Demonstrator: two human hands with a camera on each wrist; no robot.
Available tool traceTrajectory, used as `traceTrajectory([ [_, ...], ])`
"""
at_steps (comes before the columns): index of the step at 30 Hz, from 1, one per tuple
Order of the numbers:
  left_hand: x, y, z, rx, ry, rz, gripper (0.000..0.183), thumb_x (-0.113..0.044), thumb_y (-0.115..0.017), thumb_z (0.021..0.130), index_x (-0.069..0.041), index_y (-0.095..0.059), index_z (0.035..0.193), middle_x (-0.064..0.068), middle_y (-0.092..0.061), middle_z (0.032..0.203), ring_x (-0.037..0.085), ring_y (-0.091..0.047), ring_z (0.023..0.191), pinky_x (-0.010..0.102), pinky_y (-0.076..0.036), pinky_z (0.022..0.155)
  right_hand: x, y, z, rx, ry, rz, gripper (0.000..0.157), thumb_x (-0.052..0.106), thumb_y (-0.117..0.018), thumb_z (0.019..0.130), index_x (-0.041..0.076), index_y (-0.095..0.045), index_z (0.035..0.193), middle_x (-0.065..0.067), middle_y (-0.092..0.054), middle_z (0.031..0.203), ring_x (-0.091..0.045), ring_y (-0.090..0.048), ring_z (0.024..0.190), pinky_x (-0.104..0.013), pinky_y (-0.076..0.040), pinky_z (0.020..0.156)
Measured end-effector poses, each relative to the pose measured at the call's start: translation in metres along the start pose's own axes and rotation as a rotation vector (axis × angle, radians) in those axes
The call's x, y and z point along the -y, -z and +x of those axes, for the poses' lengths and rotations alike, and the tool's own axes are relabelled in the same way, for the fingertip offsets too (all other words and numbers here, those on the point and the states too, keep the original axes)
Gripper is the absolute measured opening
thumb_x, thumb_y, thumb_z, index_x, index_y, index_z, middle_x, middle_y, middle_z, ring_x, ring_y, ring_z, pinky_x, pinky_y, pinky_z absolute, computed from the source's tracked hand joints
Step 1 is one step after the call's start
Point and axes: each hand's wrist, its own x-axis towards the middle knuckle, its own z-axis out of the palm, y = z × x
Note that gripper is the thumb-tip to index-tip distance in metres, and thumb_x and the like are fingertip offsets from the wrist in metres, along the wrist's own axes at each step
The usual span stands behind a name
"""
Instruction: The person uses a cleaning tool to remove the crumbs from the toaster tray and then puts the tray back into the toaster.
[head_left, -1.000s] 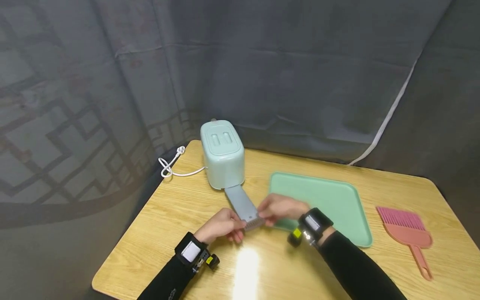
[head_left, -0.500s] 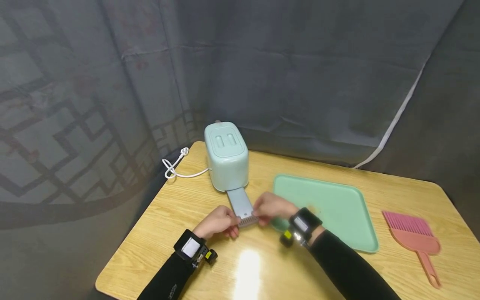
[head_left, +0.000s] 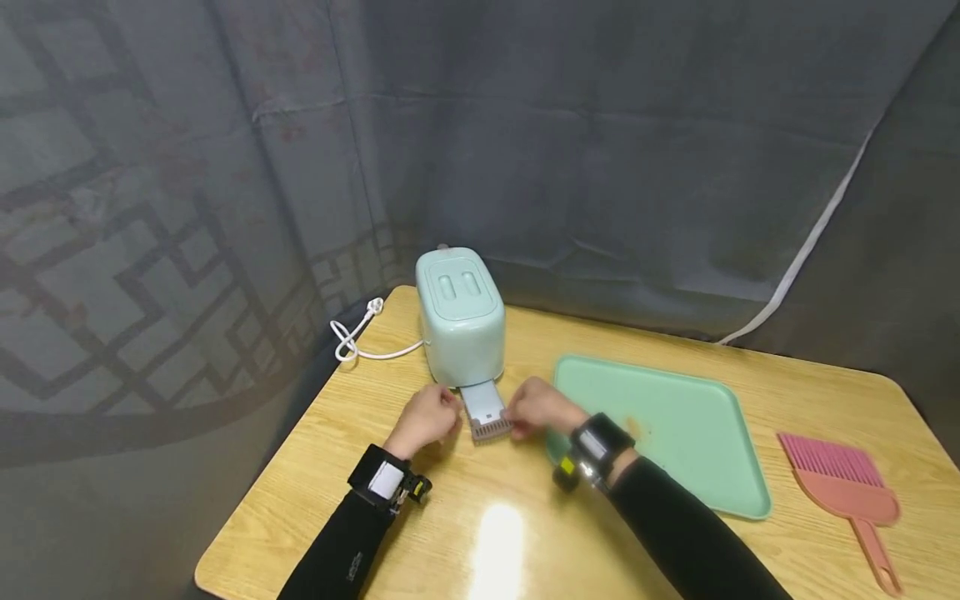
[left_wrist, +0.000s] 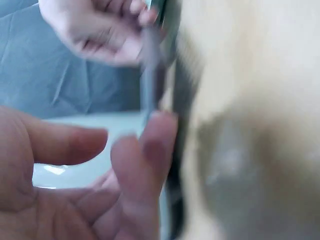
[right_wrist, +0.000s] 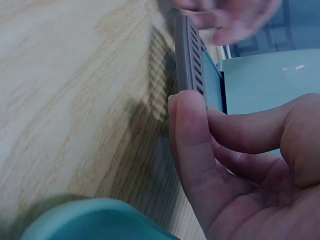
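A mint-green toaster (head_left: 461, 321) stands upright at the back left of the table. Out of its base sticks a grey crumb tray (head_left: 482, 400) with a slotted brown end. My right hand (head_left: 542, 407) pinches the right corner of that end between thumb and fingers; the right wrist view shows the slotted edge (right_wrist: 189, 55) up close. To the tray's left is my left hand (head_left: 427, 419), apart from it in the head view. Its thumb (left_wrist: 70, 145) and fingers (left_wrist: 142, 160) are separated, with nothing held between them. The tray's inner part is hidden inside the toaster.
A green serving tray (head_left: 667, 400) with some crumbs lies to the right, its left edge under my right wrist. Farther right is a pink brush with an orange dustpan-like handle (head_left: 851, 500). The toaster's white cord and plug (head_left: 356, 337) lie near the left table edge.
The crumb tray has slid farther into the toaster, so less of it shows. My left hand has let go of its corner and moved left and forward. The right hand keeps its pinch.
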Motion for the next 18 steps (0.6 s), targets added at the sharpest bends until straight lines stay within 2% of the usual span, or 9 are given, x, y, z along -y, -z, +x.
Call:
traceTrajectory([
  [2,-0.010,0.012,0.005,-0.207,-0.073,0.132,0.016,-0.016,-0.062,0.099,-0.001,-0.069,0.097,0.010,-0.070,0.081,0.023,-0.064,0.068,0.036,-0.051,0.062,-0.001,0.000,0.001,0.002,-0.006,0.006,0.010,0.009,-0.071,0.094,-0.001,-0.072,0.096,-0.012,-0.074,0.086,-0.022,-0.071,0.070,-0.030,-0.059,0.066],
  [4,-0.021,0.025,0.012,-0.386,-0.137,0.188,0.020,-0.021,-0.064,0.099,-0.001,-0.067,0.102,0.012,-0.070,0.089,0.030,-0.066,0.077,0.043,-0.051,0.068,-0.001,0.000,0.000,0.003,-0.003,0.002,0.010,0.009,-0.071,0.094,-0.001,-0.072,0.095,-0.012,-0.074,0.086,-0.022,-0.070,0.071,-0.030,-0.059,0.066],
  [6,-0.031,0.037,0.020,-0.496,-0.205,0.212,0.030,-0.026,-0.063,0.100,0.000,-0.065,0.114,0.017,-0.070,0.105,0.037,-0.066,0.094,0.050,-0.052,0.081,0.001,-0.002,-0.001,0.002,0.001,-0.010,0.010,0.009,-0.071,0.094,-0.001,-0.073,0.095,-0.011,-0.074,0.086,-0.022,-0.070,0.071,-0.030,-0.058,0.066],
  [7,-0.036,0.044,0.026,-0.519,-0.236,0.217,0.037,-0.029,-0.062,0.100,0.001,-0.063,0.122,0.020,-0.067,0.115,0.039,-0.064,0.105,0.052,-0.051,0.089,0.001,-0.002,-0.001,0.000,0.004,-0.019,0.010,0.010,-0.071,0.094,0.000,-0.073,0.095,-0.011,-0.074,0.086,-0.022,-0.070,0.071,-0.030,-0.058,0.066],
  [9,-0.042,0.054,0.038,-0.507,-0.294,0.248,0.051,-0.036,-0.058,0.103,0.001,-0.055,0.139,0.024,-0.056,0.138,0.042,-0.053,0.128,0.055,-0.043,0.107,0.003,-0.004,-0.001,-0.003,0.006,-0.030,0.010,0.010,-0.071,0.095,0.000,-0.073,0.095,-0.010,-0.074,0.086,-0.022,-0.070,0.072,-0.030,-0.058,0.067],
  [12,-0.046,0.065,0.056,-0.391,-0.334,0.301,0.065,-0.045,-0.046,0.106,-0.007,-0.036,0.158,0.024,-0.029,0.165,0.042,-0.022,0.155,0.059,-0.021,0.125,0.005,-0.005,0.000,-0.008,0.003,-0.040,0.010,0.011,-0.072,0.094,0.001,-0.073,0.095,-0.010,-0.074,0.085,-0.021,-0.069,0.072,-0.030,-0.058,0.069],
  [15,-0.046,0.072,0.069,-0.250,-0.320,0.347,0.069,-0.052,-0.035,0.109,-0.014,-0.024,0.165,0.018,-0.008,0.174,0.037,0.004,0.162,0.063,-0.006,0.128,0.005,-0.007,0.001,-0.009,0.004,-0.043,0.009,0.010,-0.072,0.094,0.001,-0.073,0.095,-0.010,-0.073,0.085,-0.022,-0.069,0.073,-0.031,-0.057,0.069],
  [18,-0.042,0.074,0.078,-0.141,-0.288,0.375,0.071,-0.057,-0.028,0.109,-0.015,-0.019,0.167,0.014,0.001,0.175,0.033,0.014,0.162,0.062,0.000,0.128,0.004,-0.008,0.001,-0.010,0.005,-0.037,0.009,0.009,-0.073,0.093,0.000,-0.073,0.095,-0.010,-0.073,0.085,-0.022,-0.069,0.073,-0.031,-0.057,0.069],
])
